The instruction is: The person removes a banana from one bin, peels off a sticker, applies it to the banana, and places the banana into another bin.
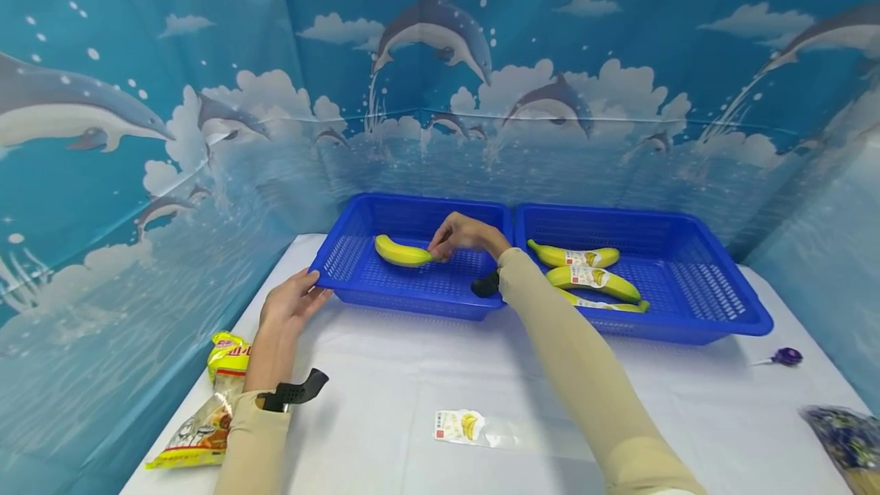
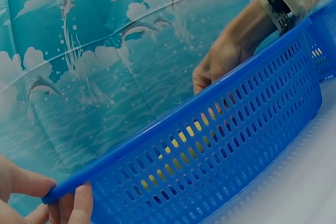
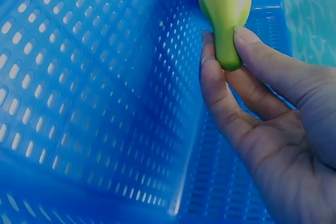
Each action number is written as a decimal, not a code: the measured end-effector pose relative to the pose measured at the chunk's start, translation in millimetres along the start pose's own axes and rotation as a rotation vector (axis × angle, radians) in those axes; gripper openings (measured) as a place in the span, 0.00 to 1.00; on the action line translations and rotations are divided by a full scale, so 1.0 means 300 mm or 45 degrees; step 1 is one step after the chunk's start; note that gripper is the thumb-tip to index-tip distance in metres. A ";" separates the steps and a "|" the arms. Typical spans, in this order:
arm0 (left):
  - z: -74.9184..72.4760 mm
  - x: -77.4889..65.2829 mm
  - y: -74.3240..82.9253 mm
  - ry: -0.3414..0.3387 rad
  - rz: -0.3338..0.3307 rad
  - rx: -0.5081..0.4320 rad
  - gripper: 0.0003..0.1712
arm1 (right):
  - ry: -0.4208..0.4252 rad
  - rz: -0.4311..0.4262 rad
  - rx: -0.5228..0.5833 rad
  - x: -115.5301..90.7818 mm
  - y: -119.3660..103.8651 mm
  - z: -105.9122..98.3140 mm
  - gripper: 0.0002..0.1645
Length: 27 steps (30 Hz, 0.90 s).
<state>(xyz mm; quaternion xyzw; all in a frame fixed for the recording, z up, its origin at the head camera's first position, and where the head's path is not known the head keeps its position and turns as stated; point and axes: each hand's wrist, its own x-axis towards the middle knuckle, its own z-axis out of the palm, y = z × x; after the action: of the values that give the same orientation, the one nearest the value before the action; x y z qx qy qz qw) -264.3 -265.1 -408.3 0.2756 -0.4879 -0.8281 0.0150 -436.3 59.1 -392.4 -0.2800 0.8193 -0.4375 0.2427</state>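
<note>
My right hand (image 1: 459, 237) pinches the green stem end of a yellow banana (image 1: 402, 252) inside the left blue basket (image 1: 406, 298). Thumb and fingertips close round that stem in the right wrist view, with the banana (image 3: 226, 3) pointing away from the palm. At the basket's near left corner, my left hand (image 1: 292, 300) grips the rim. Its thumb lies over the rim and its fingers are beneath, as the left wrist view shows. Through the slotted wall (image 2: 210, 145) there, yellow patches of the banana show.
A second blue basket (image 1: 694, 327) stands against the first on the right, holding several labelled bananas (image 1: 594, 281). On the white table lie a clear strip with a banana label (image 1: 459, 426), a yellow snack bag (image 1: 199, 422), a purple lollipop (image 1: 787, 357) and a dark package (image 1: 846, 438).
</note>
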 end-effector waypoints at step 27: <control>-0.009 -0.028 0.008 -0.055 -0.053 -0.070 0.37 | 0.129 -0.037 0.249 -0.172 -0.070 -0.098 0.15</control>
<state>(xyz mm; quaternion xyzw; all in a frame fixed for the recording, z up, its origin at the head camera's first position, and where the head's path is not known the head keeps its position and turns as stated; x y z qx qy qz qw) -256.3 -266.1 -403.7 0.2673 -0.4594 -0.8471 -0.0052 -412.5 101.2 -352.0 -0.2443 0.7798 -0.5324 0.2208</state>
